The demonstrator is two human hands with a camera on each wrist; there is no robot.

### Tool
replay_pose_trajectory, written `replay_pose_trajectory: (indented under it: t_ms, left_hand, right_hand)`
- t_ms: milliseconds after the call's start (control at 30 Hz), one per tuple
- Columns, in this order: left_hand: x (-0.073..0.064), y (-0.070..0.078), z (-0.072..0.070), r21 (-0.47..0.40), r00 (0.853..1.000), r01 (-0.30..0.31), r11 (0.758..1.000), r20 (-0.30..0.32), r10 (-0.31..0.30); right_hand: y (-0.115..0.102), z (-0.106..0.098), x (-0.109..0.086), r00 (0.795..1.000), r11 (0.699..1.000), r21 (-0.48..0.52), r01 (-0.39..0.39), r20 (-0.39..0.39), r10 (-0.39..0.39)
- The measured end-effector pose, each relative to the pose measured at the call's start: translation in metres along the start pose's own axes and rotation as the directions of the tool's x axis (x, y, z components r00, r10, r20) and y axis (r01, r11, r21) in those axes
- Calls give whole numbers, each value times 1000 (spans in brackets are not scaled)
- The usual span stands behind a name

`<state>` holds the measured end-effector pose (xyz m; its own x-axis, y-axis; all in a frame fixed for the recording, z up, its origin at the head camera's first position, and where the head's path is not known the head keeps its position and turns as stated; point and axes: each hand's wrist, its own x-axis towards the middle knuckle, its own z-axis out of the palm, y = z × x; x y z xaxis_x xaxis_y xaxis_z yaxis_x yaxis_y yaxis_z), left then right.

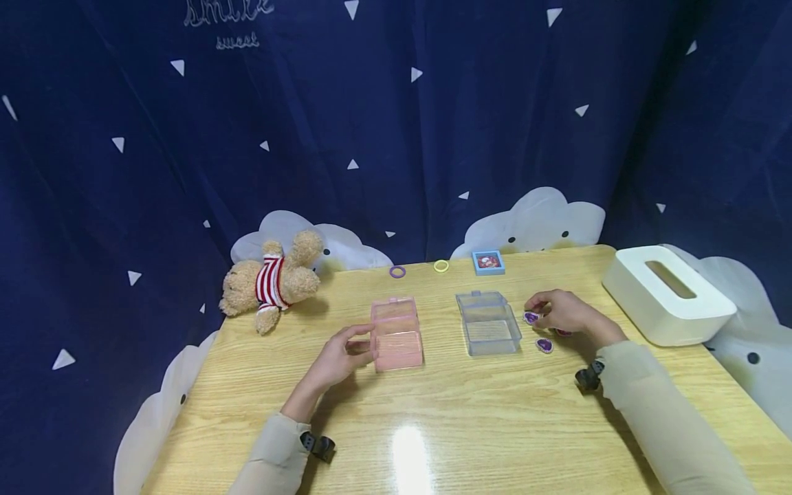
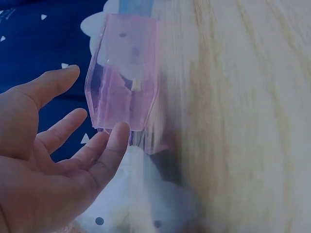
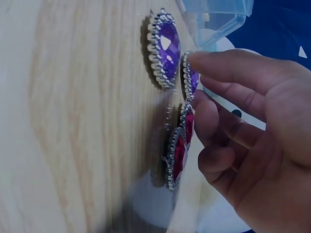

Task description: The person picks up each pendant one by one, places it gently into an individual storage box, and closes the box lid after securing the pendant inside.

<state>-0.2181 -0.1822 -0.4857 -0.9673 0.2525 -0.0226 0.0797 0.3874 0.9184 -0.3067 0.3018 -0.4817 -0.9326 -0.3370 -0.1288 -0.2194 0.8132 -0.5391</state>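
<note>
My left hand (image 1: 339,359) is at the left side of a clear pink plastic box (image 1: 398,350), whose lid stands open; its fingers are loosely bent with nothing between them. In the left wrist view the fingertips come right at the pink box (image 2: 124,73). My right hand (image 1: 559,311) pinches a purple gem (image 3: 191,80) with a beaded silver edge, low over the table. Another purple gem (image 1: 544,345) lies nearer me. Two red gems, the closer red gem (image 3: 178,158) showing best in the right wrist view, lie beside the fingers, mostly hidden in the head view.
An open clear bluish box (image 1: 491,337) stands between the hands. Behind are a purple ring (image 1: 397,271), a yellow ring (image 1: 441,266) and a small blue framed square (image 1: 489,262). A teddy bear (image 1: 269,283) lies at the left; a white tissue box (image 1: 668,295) stands right.
</note>
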Motion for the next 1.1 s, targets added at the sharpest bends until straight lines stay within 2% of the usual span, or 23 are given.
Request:
replay_pose_trajectory:
  t_ms: [233,567,800,1100]
  left_hand:
    - [1,-5,2,-37,997,-18,999,70,20]
    - [-1,-2,4,-38,998,7,999,58,-4]
    - [0,-5,5,-44,999,-3,999,53,5]
    - [0,-5,5,-56,998,-18,998,61,22]
  right_hand:
    - [3,5,2,1000,999,-47,7,-13,-8]
    - [2,8,4,999,998,-57,-37,-12,37]
    - [1,7,5,1000,997,-71,-20,-17,19]
    - [0,-3,0,1000,999,34,-23,-16,23]
